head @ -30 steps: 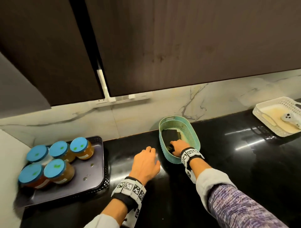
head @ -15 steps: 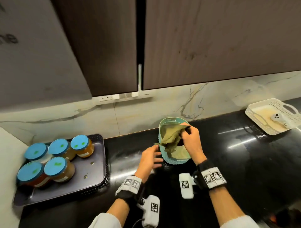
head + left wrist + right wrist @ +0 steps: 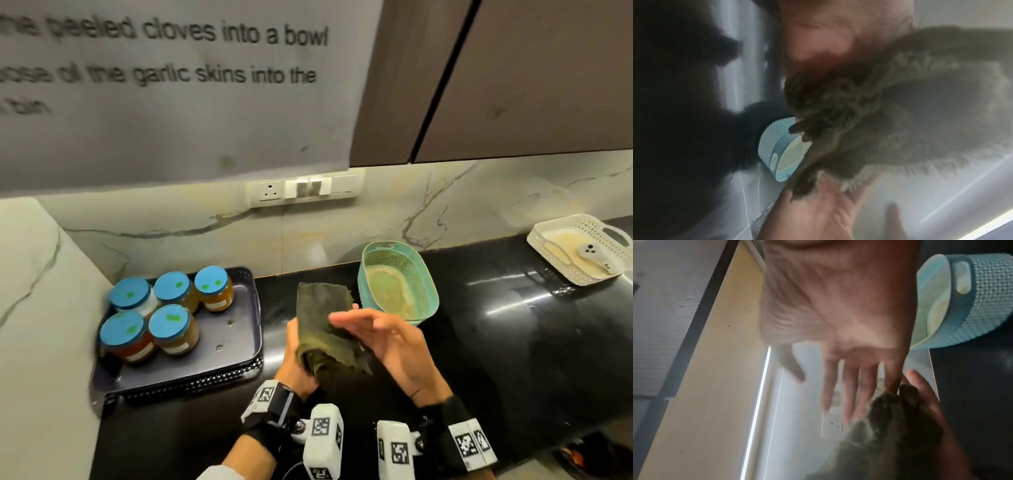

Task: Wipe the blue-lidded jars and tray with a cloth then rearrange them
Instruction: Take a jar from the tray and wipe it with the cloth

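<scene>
Several jars with blue lids [image 3: 169, 322] stand clustered on a dark grey tray [image 3: 222, 356] at the left of the black counter. An olive-green cloth [image 3: 325, 308] is held up between the tray and a teal basket. My left hand [image 3: 294, 346] grips the cloth's bunched lower part, and its fingers are mostly hidden behind the fabric. My right hand [image 3: 346, 318] is flat with straight fingers, which touch the cloth's right side. The right wrist view shows that open palm [image 3: 849, 337] next to the cloth [image 3: 890, 426]. The left wrist view shows the bunched cloth [image 3: 900, 113], blurred.
The teal perforated basket [image 3: 428, 284] stands against the marble backsplash just behind my hands. A white basket [image 3: 548, 260] holding a small white object sits at the far right. A marble side wall borders the tray on the left. Dark cupboards hang overhead.
The cloth has come out of the teal basket and moved left and toward me. My left hand has taken hold of it. My right hand has let go and flattened against it.
</scene>
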